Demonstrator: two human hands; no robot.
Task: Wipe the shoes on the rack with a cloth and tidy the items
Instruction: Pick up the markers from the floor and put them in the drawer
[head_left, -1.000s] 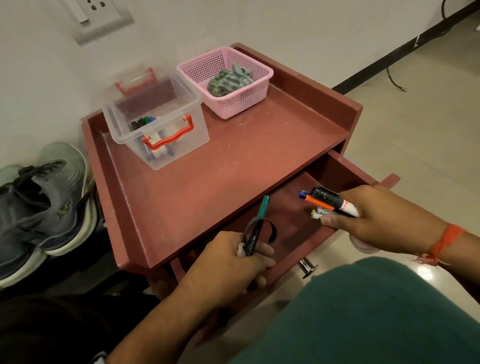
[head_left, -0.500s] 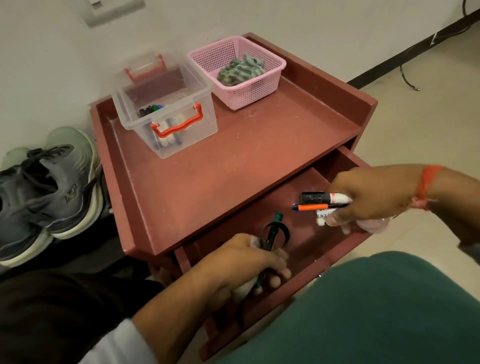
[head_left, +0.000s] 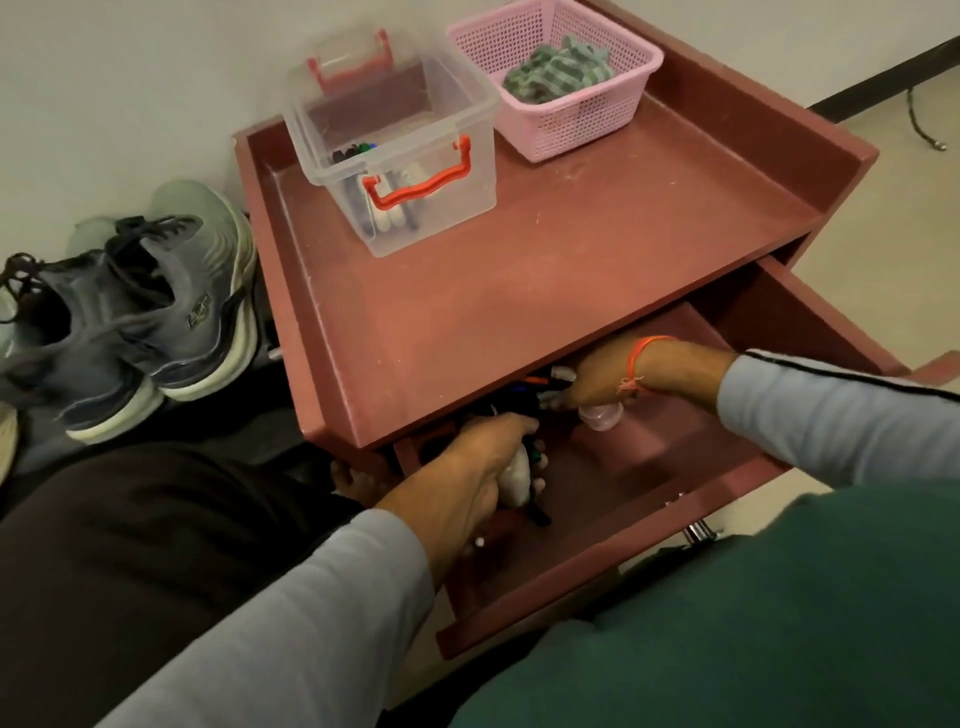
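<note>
1. The left hand (head_left: 485, 457) curls round a bundle of dark pens and a pale white object (head_left: 515, 480) low inside the open reddish-brown drawer (head_left: 597, 587).
2. The right hand (head_left: 605, 376) grips several markers (head_left: 540, 383) with orange and blue tips, reaching under the cabinet's overhanging top, which hides their far ends; a small clear rounded container (head_left: 601, 415) sits just under this hand.
3. The drawer's right half lies bare, bounded by its raised front wall.
4. On the red-brown cabinet top (head_left: 571, 249) stand a clear plastic box with red handles (head_left: 400, 150), holding markers, and a pink mesh basket (head_left: 566, 114) with a green striped cloth (head_left: 558, 70).
5. Grey sneakers with pale soles (head_left: 150, 312) rest left of the cabinet.
</note>
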